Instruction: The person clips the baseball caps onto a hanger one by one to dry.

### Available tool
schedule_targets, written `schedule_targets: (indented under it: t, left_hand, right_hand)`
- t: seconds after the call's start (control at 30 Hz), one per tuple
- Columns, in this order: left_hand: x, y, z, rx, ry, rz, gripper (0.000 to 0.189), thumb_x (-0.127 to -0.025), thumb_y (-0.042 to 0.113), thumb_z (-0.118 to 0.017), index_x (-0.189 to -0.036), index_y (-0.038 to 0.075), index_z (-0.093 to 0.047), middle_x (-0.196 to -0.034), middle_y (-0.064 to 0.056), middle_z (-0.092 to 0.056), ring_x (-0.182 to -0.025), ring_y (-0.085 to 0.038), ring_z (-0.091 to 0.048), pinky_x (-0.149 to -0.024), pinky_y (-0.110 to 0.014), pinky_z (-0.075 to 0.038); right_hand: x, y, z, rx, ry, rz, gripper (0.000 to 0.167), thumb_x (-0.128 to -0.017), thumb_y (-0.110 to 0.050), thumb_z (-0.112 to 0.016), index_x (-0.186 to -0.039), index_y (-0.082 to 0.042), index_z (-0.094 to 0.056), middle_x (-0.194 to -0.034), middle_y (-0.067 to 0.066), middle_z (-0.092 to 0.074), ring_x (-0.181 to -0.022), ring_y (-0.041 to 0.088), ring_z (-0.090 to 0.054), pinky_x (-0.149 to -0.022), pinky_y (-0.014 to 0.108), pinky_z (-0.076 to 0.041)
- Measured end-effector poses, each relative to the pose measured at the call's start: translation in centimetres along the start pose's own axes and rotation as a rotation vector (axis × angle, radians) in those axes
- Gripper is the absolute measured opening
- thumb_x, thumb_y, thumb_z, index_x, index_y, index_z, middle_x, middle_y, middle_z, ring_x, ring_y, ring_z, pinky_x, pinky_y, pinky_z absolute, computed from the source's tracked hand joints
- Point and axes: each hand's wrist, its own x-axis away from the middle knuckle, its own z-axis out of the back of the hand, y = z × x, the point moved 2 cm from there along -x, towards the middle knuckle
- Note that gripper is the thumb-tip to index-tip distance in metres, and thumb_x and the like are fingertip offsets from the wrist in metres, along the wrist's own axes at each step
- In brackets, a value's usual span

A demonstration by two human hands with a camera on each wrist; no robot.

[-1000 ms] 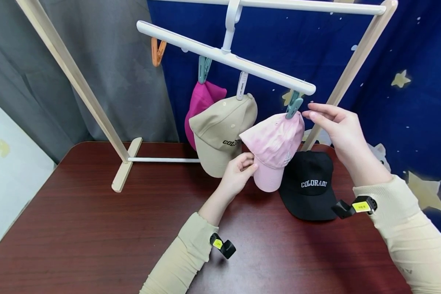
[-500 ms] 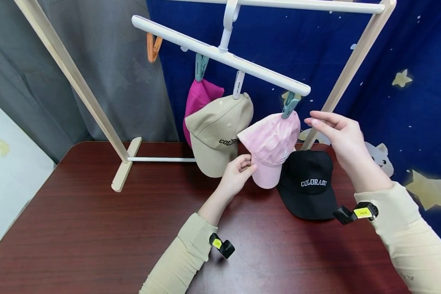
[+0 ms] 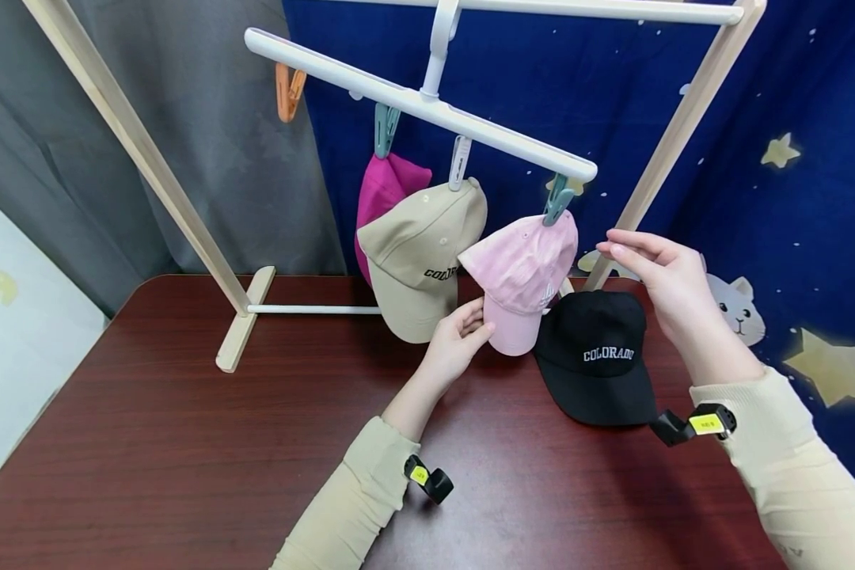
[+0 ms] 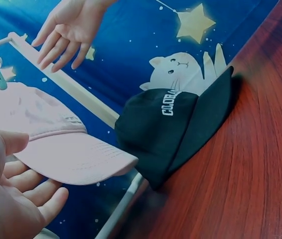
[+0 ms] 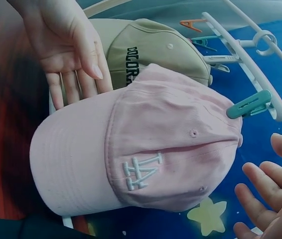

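A pale pink cap hangs by its back from a teal clip at the hanger's lower right end. My left hand is at the edge of its brim, fingers partly behind it. In the right wrist view, the thumb of that left hand stands off the brim. My right hand is apart from the cap and clip, to their right, with nothing in its loosely bent fingers. Beside the pink cap hang a beige cap from a white clip and a magenta cap from another teal clip.
The white hanger tilts down to the right on a wood-sided rack. An orange clip hangs at its left end. A black cap lies on the brown table. Blue and grey curtains stand behind.
The hanger and its caps have shifted slightly left. My right hand has moved away from the teal clip, rightward and down. My left hand stays by the pink brim, drifting a little left.
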Motion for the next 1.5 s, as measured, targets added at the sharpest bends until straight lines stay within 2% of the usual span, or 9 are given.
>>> schedule_targets:
  t: [0.13, 0.37, 0.47, 0.6, 0.73, 0.9, 1.03, 1.27, 1.5]
  left_hand:
    - [0.2, 0.0, 0.1, 0.026, -0.030, 0.005, 0.047, -0.093, -0.001, -0.058, -0.136, -0.012, -0.042, -0.131, -0.027, -0.051, -0.118, -0.037, -0.052, -0.099, -0.038, -0.042]
    - [1.4, 2.2, 0.2, 0.034, -0.072, 0.023, 0.046, -0.092, -0.006, -0.055, -0.133, -0.020, -0.038, -0.129, -0.034, -0.049, -0.117, -0.045, -0.051, -0.096, -0.038, -0.044]
    - [1.5, 1.4, 0.2, 0.018, -0.081, 0.066, 0.048, -0.092, -0.002, -0.056, -0.134, -0.017, -0.039, -0.128, -0.031, -0.052, -0.114, -0.041, -0.054, -0.094, -0.038, -0.046]
    - [1.2, -0.6, 0.0, -0.004, -0.061, 0.137, 0.050, -0.092, 0.008, -0.061, -0.136, -0.011, -0.043, -0.125, -0.023, -0.057, -0.111, -0.032, -0.059, -0.092, -0.036, -0.047]
    - [1.3, -1.0, -0.1, -0.035, -0.049, 0.206, 0.052, -0.092, 0.014, -0.063, -0.135, -0.009, -0.045, -0.122, -0.021, -0.060, -0.106, -0.028, -0.061, -0.086, -0.037, -0.049]
    - [1.5, -2.0, -0.1, -0.058, -0.048, 0.324, 0.054, -0.092, 0.021, -0.065, -0.134, -0.008, -0.047, -0.109, -0.015, -0.066, -0.088, -0.031, -0.063, -0.071, -0.040, -0.052]
    - [1.8, -2.6, -0.2, -0.038, -0.067, 0.423, 0.056, -0.091, 0.024, -0.066, -0.134, -0.007, -0.048, -0.103, -0.017, -0.066, -0.088, -0.033, -0.064, -0.068, -0.037, -0.051]
    - [2.1, -3.1, -0.8, -0.047, -0.075, 0.458, 0.055, -0.090, 0.023, -0.067, -0.131, -0.008, -0.049, -0.109, -0.016, -0.066, -0.095, -0.032, -0.064, -0.076, -0.039, -0.051]
    - [2.3, -3.4, -1.5, -0.056, -0.087, 0.497, 0.054, -0.089, 0.023, -0.068, -0.130, -0.007, -0.051, -0.109, -0.014, -0.067, -0.092, -0.029, -0.065, -0.071, -0.036, -0.051]
  right_hand:
    - [0.3, 0.6, 0.1, -0.028, -0.006, -0.027, 0.050, -0.089, -0.037, -0.066, -0.131, -0.012, -0.058, -0.109, -0.011, -0.068, -0.121, 0.015, -0.047, -0.110, 0.034, -0.026]
    - [0.8, 1.7, 0.5, -0.083, -0.005, -0.064, 0.055, -0.089, -0.037, -0.067, -0.134, -0.008, -0.055, -0.108, -0.013, -0.067, -0.121, 0.015, -0.045, -0.110, 0.035, -0.025]
    - [1.1, 2.5, 0.5, -0.122, -0.012, -0.081, 0.053, -0.090, -0.035, -0.067, -0.134, -0.008, -0.055, -0.106, -0.013, -0.068, -0.119, 0.013, -0.046, -0.110, 0.035, -0.025]
    - [1.5, 3.9, 0.6, -0.211, -0.025, -0.063, 0.036, -0.092, -0.026, -0.066, -0.125, -0.011, -0.063, -0.102, -0.011, -0.070, -0.110, 0.007, -0.054, -0.098, 0.021, -0.036]
    - [1.9, 4.9, 0.9, -0.231, -0.022, -0.064, 0.030, -0.092, -0.024, -0.066, -0.120, -0.013, -0.066, -0.102, -0.010, -0.070, -0.106, 0.005, -0.057, -0.091, 0.018, -0.040]
    - [2.5, 6.1, 1.2, -0.307, 0.000, -0.082, 0.031, -0.093, -0.022, -0.065, -0.121, -0.010, -0.065, -0.102, -0.008, -0.070, -0.104, 0.005, -0.059, -0.090, 0.019, -0.041]
    - [3.2, 7.3, 1.6, -0.431, 0.008, -0.084, 0.027, -0.093, -0.015, -0.064, -0.119, -0.007, -0.066, -0.101, -0.004, -0.071, -0.099, 0.006, -0.063, -0.085, 0.016, -0.045]
    - [4.1, 8.9, 2.1, -0.527, 0.051, -0.112, 0.021, -0.093, -0.013, -0.063, -0.113, -0.009, -0.068, -0.101, -0.001, -0.071, -0.095, 0.008, -0.066, -0.081, 0.019, -0.049]
    - [5.0, 10.2, 2.8, -0.583, 0.106, -0.131, 0.015, -0.092, -0.008, -0.064, -0.106, -0.009, -0.070, -0.097, 0.001, -0.072, -0.090, 0.011, -0.068, -0.075, 0.021, -0.052]
